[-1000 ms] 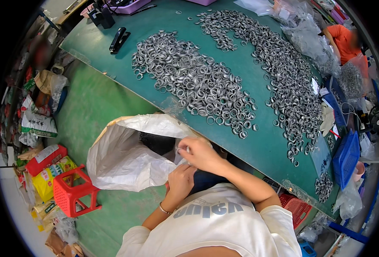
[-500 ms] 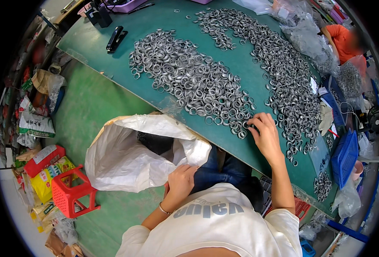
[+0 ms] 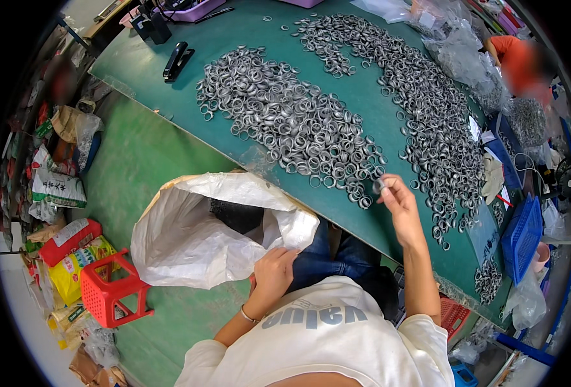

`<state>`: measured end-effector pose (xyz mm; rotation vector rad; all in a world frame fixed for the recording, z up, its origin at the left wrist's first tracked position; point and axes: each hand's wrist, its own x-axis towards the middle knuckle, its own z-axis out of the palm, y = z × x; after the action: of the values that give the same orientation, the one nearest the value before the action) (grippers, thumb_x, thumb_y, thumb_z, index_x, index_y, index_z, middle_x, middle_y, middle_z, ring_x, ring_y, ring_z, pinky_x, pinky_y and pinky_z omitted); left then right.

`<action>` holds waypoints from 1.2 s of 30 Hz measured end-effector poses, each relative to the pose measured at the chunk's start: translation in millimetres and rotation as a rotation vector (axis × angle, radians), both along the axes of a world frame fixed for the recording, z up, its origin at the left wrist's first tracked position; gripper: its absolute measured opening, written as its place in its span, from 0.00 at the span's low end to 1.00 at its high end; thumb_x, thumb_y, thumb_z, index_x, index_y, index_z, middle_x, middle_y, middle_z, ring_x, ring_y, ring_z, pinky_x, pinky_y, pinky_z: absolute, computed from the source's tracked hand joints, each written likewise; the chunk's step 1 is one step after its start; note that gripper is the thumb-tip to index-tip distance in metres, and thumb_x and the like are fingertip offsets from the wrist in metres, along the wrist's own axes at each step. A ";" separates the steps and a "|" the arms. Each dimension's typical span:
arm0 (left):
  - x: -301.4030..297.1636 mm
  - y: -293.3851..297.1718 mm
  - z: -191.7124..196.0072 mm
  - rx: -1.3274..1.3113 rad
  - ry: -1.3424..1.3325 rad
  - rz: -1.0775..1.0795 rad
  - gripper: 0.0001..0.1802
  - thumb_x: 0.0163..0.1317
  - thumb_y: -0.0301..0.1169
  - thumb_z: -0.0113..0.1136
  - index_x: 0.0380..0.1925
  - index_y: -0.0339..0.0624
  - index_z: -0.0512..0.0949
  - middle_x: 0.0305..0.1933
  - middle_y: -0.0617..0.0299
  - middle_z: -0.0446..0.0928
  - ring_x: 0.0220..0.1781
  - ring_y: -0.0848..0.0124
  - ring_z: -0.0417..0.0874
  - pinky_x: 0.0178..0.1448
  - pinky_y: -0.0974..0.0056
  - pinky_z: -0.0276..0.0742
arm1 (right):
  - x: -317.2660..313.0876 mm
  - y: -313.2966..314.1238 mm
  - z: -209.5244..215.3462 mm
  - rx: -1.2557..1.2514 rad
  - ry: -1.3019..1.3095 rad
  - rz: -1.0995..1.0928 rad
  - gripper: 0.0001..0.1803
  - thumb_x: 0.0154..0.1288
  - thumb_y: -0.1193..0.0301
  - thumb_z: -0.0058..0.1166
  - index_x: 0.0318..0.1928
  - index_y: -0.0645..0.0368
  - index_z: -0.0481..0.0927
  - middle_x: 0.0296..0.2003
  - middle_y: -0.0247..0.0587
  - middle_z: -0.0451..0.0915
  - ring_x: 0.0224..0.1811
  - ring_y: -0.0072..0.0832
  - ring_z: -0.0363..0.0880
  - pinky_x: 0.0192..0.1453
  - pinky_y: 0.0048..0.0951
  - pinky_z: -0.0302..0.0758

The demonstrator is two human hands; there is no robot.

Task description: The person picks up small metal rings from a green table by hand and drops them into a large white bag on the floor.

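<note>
Between the thumb and fingers of my right hand [image 3: 398,205] is a grey metal ring [image 3: 379,186], lifted at the near right end of a ring pile [image 3: 298,122]. My left hand [image 3: 275,271] grips the rim of a large white woven sack [image 3: 189,255], which gapes beside my lap. Something black [image 3: 237,216] lies inside the sack. A second, longer pile of the same rings [image 3: 430,122] curves along the right of the green table [image 3: 363,84]. A bare strip of tabletop separates the two piles.
On the table's far left lies a black stapler [image 3: 178,62]. A red plastic stool [image 3: 114,290] stands on the floor at left, near bags [image 3: 72,271]. At right are blue baskets [image 3: 521,238], plastic bags [image 3: 460,58] and a person in orange [image 3: 521,68].
My right hand has drawn slightly back from the pile's edge and now holds up a ring. The left hand stays on the sack rim. The person in orange has shifted a little.
</note>
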<state>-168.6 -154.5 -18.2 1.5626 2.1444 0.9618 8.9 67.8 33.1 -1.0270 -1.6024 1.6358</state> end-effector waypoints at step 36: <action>-1.0 -0.7 -1.2 0.019 0.009 -0.002 0.08 0.52 0.22 0.60 0.33 0.41 0.83 0.27 0.58 0.77 0.32 0.59 0.79 0.33 0.58 0.74 | -4.2 23.8 -15.0 1.133 -0.663 -0.023 0.11 0.50 0.79 0.62 0.36 0.60 0.76 0.43 0.42 0.74 0.48 0.40 0.72 0.48 0.39 0.67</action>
<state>-169.7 -155.1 -19.4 1.5804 2.1459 0.9797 4.7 91.6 18.1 -0.9202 -2.4213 0.1290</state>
